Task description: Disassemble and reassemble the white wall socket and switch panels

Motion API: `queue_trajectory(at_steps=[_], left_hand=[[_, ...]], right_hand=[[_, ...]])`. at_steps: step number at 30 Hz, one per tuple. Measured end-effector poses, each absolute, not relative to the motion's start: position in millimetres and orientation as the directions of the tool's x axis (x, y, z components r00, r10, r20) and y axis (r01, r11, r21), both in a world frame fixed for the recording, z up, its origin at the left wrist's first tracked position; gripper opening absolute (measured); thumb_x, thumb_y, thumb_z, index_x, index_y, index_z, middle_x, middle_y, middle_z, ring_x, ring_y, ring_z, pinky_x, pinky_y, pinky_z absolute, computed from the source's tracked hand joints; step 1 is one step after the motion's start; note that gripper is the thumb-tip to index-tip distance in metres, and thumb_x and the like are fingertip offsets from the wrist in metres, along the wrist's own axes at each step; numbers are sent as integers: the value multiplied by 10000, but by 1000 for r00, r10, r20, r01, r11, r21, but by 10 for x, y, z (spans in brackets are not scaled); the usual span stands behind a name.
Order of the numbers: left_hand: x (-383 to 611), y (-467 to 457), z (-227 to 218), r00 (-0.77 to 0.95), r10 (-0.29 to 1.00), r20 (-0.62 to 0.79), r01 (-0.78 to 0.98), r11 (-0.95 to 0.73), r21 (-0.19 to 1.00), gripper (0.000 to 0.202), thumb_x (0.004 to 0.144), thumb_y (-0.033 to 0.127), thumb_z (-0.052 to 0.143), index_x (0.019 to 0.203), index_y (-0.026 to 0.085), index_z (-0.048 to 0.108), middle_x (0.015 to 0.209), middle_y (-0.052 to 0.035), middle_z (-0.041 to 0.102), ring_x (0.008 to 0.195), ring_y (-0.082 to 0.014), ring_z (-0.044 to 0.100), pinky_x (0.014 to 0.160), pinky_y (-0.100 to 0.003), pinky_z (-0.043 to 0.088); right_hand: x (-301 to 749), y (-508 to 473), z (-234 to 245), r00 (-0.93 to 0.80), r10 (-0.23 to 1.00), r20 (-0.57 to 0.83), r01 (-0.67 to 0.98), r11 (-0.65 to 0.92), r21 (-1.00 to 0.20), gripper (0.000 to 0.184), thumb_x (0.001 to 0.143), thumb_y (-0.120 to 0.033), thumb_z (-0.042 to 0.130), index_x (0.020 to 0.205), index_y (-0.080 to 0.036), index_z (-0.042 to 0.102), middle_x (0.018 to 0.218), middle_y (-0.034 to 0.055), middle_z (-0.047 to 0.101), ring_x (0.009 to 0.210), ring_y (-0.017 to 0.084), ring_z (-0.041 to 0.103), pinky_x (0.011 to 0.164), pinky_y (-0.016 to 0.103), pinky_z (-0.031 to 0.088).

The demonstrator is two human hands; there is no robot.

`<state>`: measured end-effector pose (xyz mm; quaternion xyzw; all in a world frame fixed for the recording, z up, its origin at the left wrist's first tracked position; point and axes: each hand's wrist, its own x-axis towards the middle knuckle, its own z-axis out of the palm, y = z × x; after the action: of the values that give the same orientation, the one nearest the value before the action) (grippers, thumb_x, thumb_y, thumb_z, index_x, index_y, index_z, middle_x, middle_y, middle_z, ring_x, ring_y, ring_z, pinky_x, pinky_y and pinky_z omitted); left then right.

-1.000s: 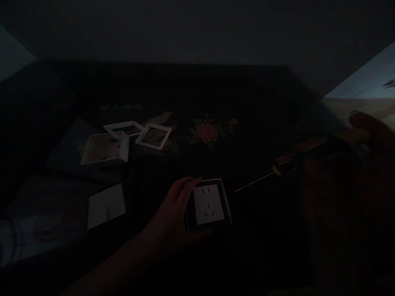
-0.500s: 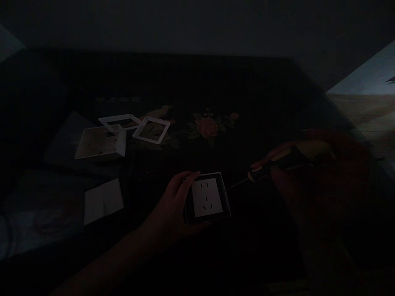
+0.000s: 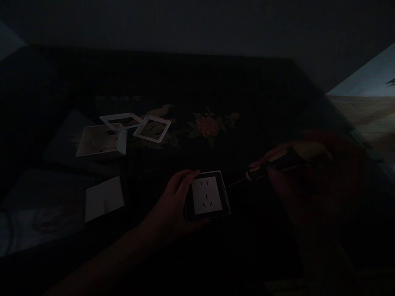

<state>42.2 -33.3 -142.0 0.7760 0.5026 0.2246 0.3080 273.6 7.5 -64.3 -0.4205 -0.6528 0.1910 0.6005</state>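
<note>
The scene is very dim. My left hand (image 3: 176, 199) is wrapped round the left side of a wall socket (image 3: 206, 196), a white slotted face in a dark surround within a pale box. To the right, my right hand (image 3: 314, 176) grips a screwdriver (image 3: 277, 159) with a dark and yellow handle. Its thin shaft points left, and the tip meets the right edge of the socket's white face; whether it sits on a screw I cannot tell.
At the left, an open white box (image 3: 101, 140) stands beside two overlapping white frames, a rear frame (image 3: 108, 120) and a front frame (image 3: 168, 125). Nearer lies a white plate (image 3: 105, 199). The dark table (image 3: 247, 98) carries a printed flower (image 3: 207, 126); a wall rises behind it.
My right hand and the screwdriver handle have shifted slightly left. The tip stays at the socket's right edge, and my left hand keeps its hold.
</note>
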Motion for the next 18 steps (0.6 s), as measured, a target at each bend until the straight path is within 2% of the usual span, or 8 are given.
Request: queue_trajectory(at_steps=[3, 11, 14, 18], left_hand=[[415, -336, -1428, 396, 918, 34, 645, -304, 701, 984, 702, 304, 822, 1475, 264, 216, 1451, -164, 340, 1329, -365, 451, 1056, -559, 486], [424, -318, -1408, 396, 917, 56, 640, -319, 699, 975, 698, 315, 830, 1464, 253, 230, 1436, -171, 357, 1327, -363, 449, 1065, -564, 473], [432, -320, -1389, 394, 917, 60, 641, -322, 697, 969, 695, 332, 836, 1458, 225, 250, 1430, -180, 366, 1318, -362, 457, 1063, -557, 478], [431, -262, -1401, 406, 911, 69, 662, -346, 665, 966, 715, 350, 831, 1473, 194, 252, 1465, -194, 343, 1356, -365, 421, 1091, -541, 460]], right_hand=[[2727, 48, -619, 69, 771, 633, 328, 582, -744, 523, 687, -22, 751, 1146, -240, 628, 885, 8, 688, 665, 167, 707, 550, 294, 615], [2699, -37, -488, -57, 794, 606, 441, 564, -698, 300, 765, -140, 703, 1036, -248, 631, 850, 36, 693, 657, 203, 705, 563, 345, 613], [2686, -83, -429, -126, 800, 586, 507, 560, -655, 216, 763, -181, 726, 959, -225, 646, 841, 40, 717, 692, 193, 709, 631, 329, 611], [2637, -71, -345, -267, 764, 587, 542, 623, -564, 190, 849, -283, 714, 1005, -207, 636, 920, 38, 739, 820, 178, 718, 757, 295, 596]])
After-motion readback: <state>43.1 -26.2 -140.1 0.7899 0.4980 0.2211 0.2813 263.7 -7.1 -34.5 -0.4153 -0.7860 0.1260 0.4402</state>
